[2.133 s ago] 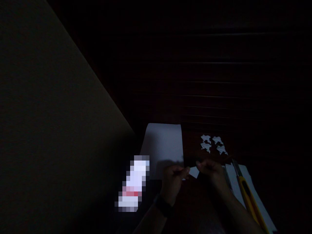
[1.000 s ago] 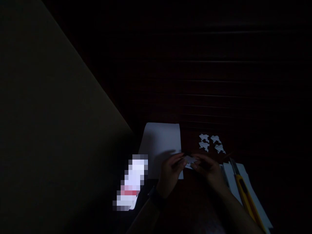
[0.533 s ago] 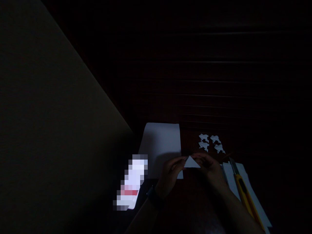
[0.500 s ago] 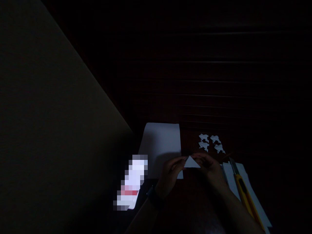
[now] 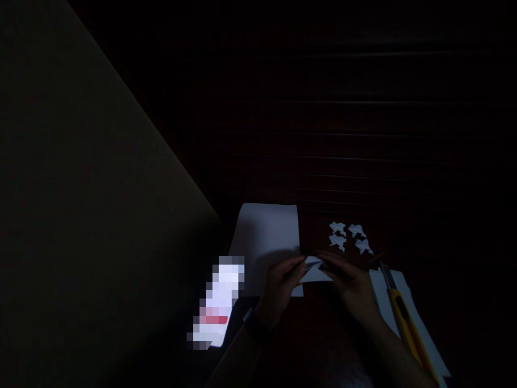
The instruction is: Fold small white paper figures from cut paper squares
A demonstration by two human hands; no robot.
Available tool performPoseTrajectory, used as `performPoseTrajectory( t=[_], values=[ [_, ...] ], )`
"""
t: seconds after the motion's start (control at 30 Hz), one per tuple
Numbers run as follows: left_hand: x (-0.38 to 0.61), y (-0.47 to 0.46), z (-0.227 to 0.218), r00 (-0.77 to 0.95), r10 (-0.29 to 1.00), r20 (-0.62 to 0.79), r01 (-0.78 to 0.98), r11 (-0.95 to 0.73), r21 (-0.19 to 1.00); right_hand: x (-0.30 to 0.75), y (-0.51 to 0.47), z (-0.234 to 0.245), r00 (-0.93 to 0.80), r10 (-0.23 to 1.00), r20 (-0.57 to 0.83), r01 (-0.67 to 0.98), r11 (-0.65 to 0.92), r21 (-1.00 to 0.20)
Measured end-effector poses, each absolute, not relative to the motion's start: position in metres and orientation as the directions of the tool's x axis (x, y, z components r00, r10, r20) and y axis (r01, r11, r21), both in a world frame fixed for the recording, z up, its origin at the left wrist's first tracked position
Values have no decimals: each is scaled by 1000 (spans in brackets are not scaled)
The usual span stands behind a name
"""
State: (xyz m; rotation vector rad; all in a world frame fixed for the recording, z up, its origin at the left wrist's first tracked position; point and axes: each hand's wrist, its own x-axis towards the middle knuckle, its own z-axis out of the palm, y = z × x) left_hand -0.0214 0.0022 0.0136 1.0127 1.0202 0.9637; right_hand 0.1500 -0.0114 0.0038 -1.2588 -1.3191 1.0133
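A small folded piece of white paper (image 5: 315,275) is held between both hands, low in the middle of the dim view. My left hand (image 5: 279,285) pinches its left side between thumb and fingers. On the right side my right hand (image 5: 352,284) grips it the same way, with the thumb near the raised folds. The paper's top is partly spread, showing creased flaps above a flat lower edge. A dark band circles my left wrist. Some of the fingertips are lost in shadow.
Behind my left hand lies a large white sheet (image 5: 270,231). A lit phone (image 5: 218,307), its screen blurred out, stands left. Several folded paper figures (image 5: 338,228) sit beyond my right hand. A yellow box cutter (image 5: 406,318) rests on stacked paper (image 5: 422,318) at right. A wall (image 5: 81,188) rises left.
The folded paper has gone from a neat upright triangle to an opened shape with its flaps apart. Both hands have shifted slightly, and my right fingers now reach over its top.
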Motion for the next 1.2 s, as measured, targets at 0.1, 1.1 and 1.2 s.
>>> performPoseTrajectory(
  t=[0.1,1.1,1.2],
  values=[
    [-23,3,13,258,942,-217,-166,264,950,151,-9,4,-5,982,190,233,186,-955],
    [-17,-2,18,282,959,-36,-5,39,999,155,-13,-15,59,930,-362,-276,-334,-901],
    [-15,0,11,244,969,-35,15,33,999,153,-14,-8,0,948,-318,-220,-310,-925]
  ],
)
